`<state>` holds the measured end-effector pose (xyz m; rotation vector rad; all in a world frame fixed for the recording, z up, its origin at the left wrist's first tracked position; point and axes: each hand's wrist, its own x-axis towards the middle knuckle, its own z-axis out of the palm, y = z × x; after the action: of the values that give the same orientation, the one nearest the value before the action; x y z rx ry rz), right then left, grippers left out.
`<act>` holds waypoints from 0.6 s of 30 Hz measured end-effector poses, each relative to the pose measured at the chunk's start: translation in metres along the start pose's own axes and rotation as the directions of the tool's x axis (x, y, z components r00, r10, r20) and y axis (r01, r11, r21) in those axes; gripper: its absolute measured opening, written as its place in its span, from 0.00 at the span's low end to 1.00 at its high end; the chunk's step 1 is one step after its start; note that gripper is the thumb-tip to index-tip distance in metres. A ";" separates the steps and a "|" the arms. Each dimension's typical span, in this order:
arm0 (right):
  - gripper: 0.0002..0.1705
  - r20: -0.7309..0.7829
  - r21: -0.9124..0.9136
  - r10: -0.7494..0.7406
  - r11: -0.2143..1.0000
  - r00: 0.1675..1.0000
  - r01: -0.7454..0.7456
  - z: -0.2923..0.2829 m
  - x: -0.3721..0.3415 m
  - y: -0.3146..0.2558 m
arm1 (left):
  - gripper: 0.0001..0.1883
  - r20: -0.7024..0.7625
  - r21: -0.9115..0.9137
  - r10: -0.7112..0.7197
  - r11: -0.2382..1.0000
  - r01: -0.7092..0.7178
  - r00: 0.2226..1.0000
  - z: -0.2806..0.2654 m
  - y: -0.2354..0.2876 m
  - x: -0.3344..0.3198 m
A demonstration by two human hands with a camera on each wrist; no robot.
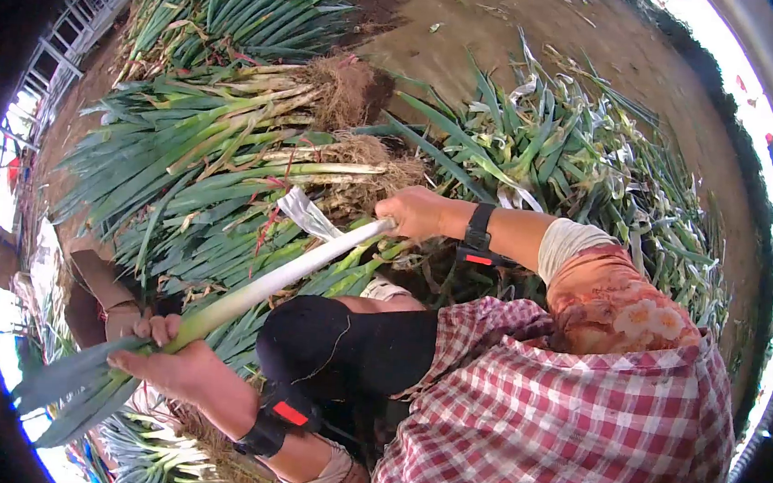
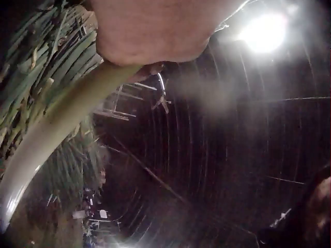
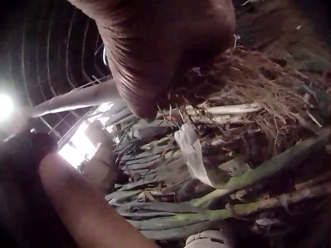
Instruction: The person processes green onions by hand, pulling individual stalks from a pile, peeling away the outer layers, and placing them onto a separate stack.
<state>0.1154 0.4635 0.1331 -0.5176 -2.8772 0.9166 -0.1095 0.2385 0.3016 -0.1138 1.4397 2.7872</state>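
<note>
A long leek (image 1: 278, 277) with a white shaft and green leaves slants across the person's front. The right hand (image 1: 413, 212) grips its white root end. At the lower left, the left hand (image 1: 179, 370) holds the same leek where white turns to green, thumb on the near side and fingers curled behind. Past that hand the leaves (image 1: 76, 395) spread out. In the left wrist view the leek (image 2: 67, 113) runs down from under the left hand (image 2: 155, 31). The right wrist view has the right hand (image 3: 165, 51) round the shaft, its fingertips mostly hidden.
Tied leek bundles (image 1: 226, 117) with brown roots (image 1: 347, 93) lie on the left. To the right is a heap of loose green leaves (image 1: 578, 156) on bare soil (image 1: 506, 27). A pale peeled strip (image 1: 304, 212) lies close below the right hand. More leeks (image 1: 156, 458) are at bottom left.
</note>
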 end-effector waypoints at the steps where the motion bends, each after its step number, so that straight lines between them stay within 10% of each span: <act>1: 0.12 -0.003 0.012 0.052 0.999 0.999 -0.052 0.001 -0.007 0.007 | 0.20 0.075 -0.002 -0.061 0.998 0.061 0.995 -0.001 -0.006 -0.003; 7: 0.14 -0.079 -0.083 0.227 0.969 0.971 -0.233 0.014 -0.058 0.070 | 0.20 0.013 0.074 -0.094 0.993 0.093 0.995 0.005 -0.026 -0.018; 9: 0.15 0.060 -0.455 0.640 0.701 0.766 -0.550 -0.012 -0.118 0.119 | 0.20 0.030 0.055 0.012 0.998 -0.013 0.999 -0.011 -0.008 0.009; 12: 0.14 0.115 -0.734 0.802 0.466 0.586 -0.494 -0.061 -0.180 0.138 | 0.21 0.020 0.112 0.168 0.979 -0.170 0.986 -0.006 0.007 0.011; 14: 0.17 0.220 -0.724 0.756 0.551 0.617 -0.416 -0.059 -0.174 0.165 | 0.21 0.013 0.119 0.208 0.971 -0.208 0.978 0.012 0.006 -0.005; 16: 0.22 -0.041 -0.424 0.608 0.708 0.793 -0.565 -0.059 -0.103 0.110 | 0.22 -0.017 0.085 0.094 0.992 -0.093 0.995 0.015 -0.008 -0.010; 18: 0.26 -0.194 -0.065 0.175 0.979 0.965 -0.191 -0.052 -0.043 0.038 | 0.22 0.019 0.116 0.059 0.991 -0.060 0.998 0.014 -0.014 -0.013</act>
<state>0.1758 0.5065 0.1549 -0.8422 -2.7398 0.7262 -0.0973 0.2586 0.2992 -0.0491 1.6240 2.7344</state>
